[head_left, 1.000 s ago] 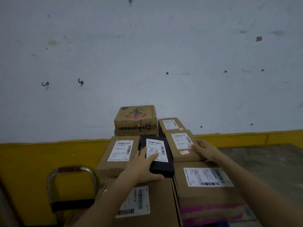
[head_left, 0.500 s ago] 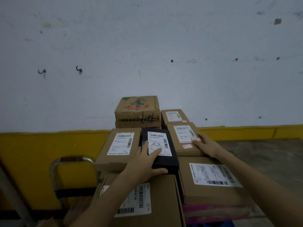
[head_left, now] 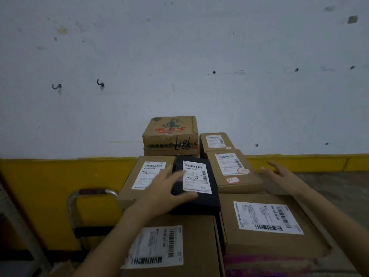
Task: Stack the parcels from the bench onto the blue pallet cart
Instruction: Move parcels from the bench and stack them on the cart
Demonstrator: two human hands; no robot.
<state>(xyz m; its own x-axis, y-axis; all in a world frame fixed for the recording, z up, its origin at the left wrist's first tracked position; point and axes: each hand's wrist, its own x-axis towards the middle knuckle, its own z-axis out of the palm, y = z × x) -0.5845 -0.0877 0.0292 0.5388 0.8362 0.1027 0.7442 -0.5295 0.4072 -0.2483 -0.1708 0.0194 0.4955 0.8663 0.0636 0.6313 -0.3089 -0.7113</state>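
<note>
Resting hand: the left hand [head_left: 159,190] lies flat on the black parcel [head_left: 196,188], fingers spread over its white label, thumb along the near edge; its grip is slack, not clamped.
Free hand: the right hand [head_left: 283,176] hovers at 3 o'clock of the stack, fingers apart, touching nothing.
Black parcel: slim, matte, rectangular, sitting tilted on the cardboard boxes, between two brown cartons.
Left carton [head_left: 147,176]: at 9 o'clock of the black one, smooth kraft card with a barcode label.
Right carton [head_left: 233,170]: at 3 o'clock, flat, with small red stickers.
Printed box [head_left: 171,134]: at 12 o'clock, creased card, green and red print, handwritten numbers.
Near boxes: a large carton [head_left: 179,246] under the left forearm, and another [head_left: 269,220] beside it with a wide label.
Cart handle [head_left: 89,196]: curved metal tube, at 9 o'clock.
Wall [head_left: 179,56]: pale, pitted, with a yellow band below.
</note>
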